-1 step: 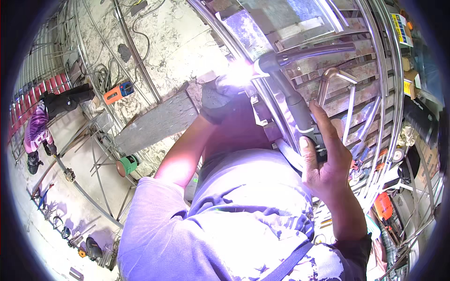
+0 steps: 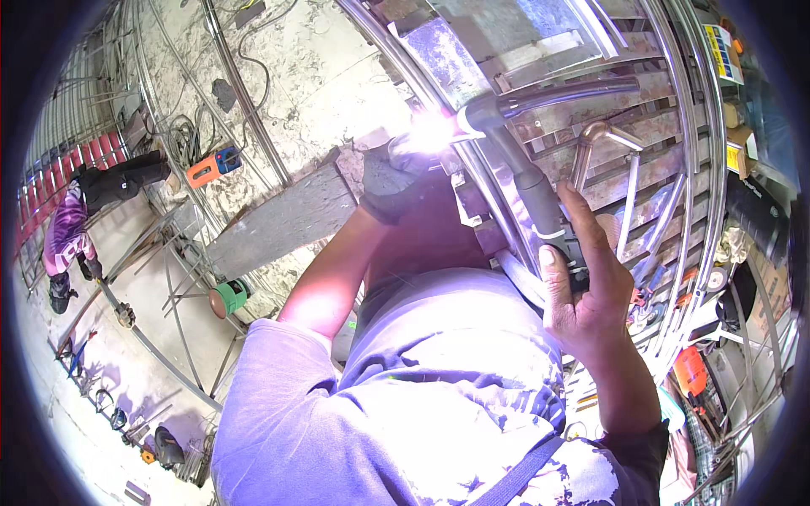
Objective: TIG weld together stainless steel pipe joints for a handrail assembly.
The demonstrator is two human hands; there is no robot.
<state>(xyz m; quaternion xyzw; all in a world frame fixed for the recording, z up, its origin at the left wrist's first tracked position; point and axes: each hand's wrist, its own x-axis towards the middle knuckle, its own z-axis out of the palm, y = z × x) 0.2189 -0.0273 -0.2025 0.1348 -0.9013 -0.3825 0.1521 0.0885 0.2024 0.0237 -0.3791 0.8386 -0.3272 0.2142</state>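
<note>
My right hand (image 2: pixel 591 291), bare, grips the black handle of a welding torch (image 2: pixel 530 181), thumb on the near side and a finger stretched along it. At the torch head a blinding white arc burns against metal, and its glare hides the joint. My left hand (image 2: pixel 390 184), in a dark grey glove, is close beside the arc on its left. Its fingers look curled, but the light washes out their tips and whatever they hold. Long shiny metal tubes (image 2: pixel 488 190) run beneath the torch, along a slatted metal bench (image 2: pixel 624 126).
Bent tubing (image 2: pixel 595 132) lies on the bench to the right. A grey board (image 2: pixel 283 221) is left of my arm. On the floor are an orange-and-blue machine (image 2: pixel 213 168) and a green cylindrical object (image 2: pixel 229 298). A co-worker (image 2: pixel 74 219) handles a long bar at far left.
</note>
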